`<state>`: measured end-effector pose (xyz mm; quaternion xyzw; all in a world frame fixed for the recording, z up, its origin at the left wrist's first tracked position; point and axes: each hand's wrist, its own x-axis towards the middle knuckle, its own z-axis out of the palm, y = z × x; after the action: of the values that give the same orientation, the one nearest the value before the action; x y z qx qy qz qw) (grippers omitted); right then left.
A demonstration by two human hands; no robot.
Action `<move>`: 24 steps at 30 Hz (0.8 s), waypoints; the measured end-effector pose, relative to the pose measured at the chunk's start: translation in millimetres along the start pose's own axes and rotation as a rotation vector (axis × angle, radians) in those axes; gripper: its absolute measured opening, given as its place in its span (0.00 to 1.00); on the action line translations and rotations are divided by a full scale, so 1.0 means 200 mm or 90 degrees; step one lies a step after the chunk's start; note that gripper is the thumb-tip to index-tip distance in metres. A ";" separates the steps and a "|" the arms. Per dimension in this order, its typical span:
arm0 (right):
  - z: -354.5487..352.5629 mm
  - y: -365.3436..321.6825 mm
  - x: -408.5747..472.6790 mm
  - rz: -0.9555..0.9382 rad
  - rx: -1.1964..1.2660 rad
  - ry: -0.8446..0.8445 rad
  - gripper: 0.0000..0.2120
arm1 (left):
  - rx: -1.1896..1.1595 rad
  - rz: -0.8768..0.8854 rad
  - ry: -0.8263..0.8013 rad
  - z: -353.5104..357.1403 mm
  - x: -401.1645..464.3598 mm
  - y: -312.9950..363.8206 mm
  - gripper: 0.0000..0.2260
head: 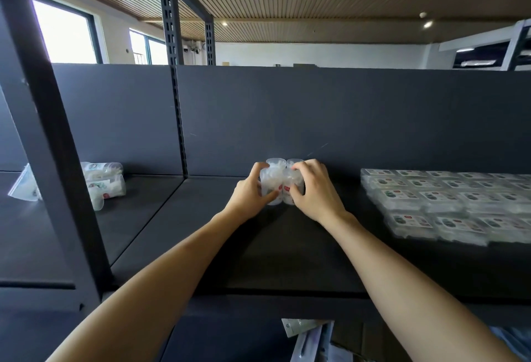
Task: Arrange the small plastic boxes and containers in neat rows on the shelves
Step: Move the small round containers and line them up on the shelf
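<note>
Standing containers [281,186] between 2 grips (touching)

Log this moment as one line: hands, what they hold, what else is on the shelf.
left hand grips jar | right hand grips second jar | flat boxes in rows, right | tipped jars, left

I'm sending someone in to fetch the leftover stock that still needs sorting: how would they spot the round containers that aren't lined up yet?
Find the dark shelf and its slotted upright post. Left of that post, in the neighbouring bay, the toppled containers lie on their sides in a loose heap. Unlike the upright tubs gripped by the left hand and right hand, or the flat boxes on the right, these lie down.
</note>
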<state>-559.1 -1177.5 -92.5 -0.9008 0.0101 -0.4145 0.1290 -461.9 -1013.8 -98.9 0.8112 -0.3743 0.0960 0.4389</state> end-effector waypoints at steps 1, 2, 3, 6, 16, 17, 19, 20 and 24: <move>-0.01 0.00 0.01 -0.026 -0.027 -0.012 0.16 | 0.017 0.000 0.003 0.00 0.01 0.00 0.24; -0.02 0.01 0.02 -0.047 -0.055 -0.022 0.14 | 0.034 0.003 0.006 0.00 0.02 -0.01 0.24; -0.03 0.01 0.04 -0.059 -0.075 -0.029 0.13 | 0.048 0.005 0.005 0.00 0.02 -0.01 0.24; -0.06 0.03 0.08 -0.071 -0.085 -0.037 0.12 | 0.063 0.008 -0.003 0.01 0.04 -0.01 0.25; -0.14 0.01 0.17 -0.050 -0.074 -0.208 0.20 | 0.049 0.015 0.004 0.08 0.09 0.04 0.23; -0.15 0.02 0.17 -0.038 -0.059 -0.207 0.21 | 0.058 0.013 0.005 0.08 0.09 0.03 0.24; -0.16 0.04 0.17 -0.034 -0.067 -0.194 0.19 | 0.087 0.012 -0.004 0.07 0.10 0.02 0.27; -0.17 0.05 0.17 -0.034 -0.085 -0.190 0.18 | 0.106 0.026 -0.006 0.06 0.10 0.02 0.29; -0.17 0.08 0.17 0.005 -0.086 -0.210 0.15 | 0.168 0.112 0.030 0.04 0.10 0.02 0.27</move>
<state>-560.5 -1204.7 -48.9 -0.9631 0.0200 -0.2593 0.0697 -452.4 -1031.9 -90.7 0.8235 -0.4177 0.2012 0.3271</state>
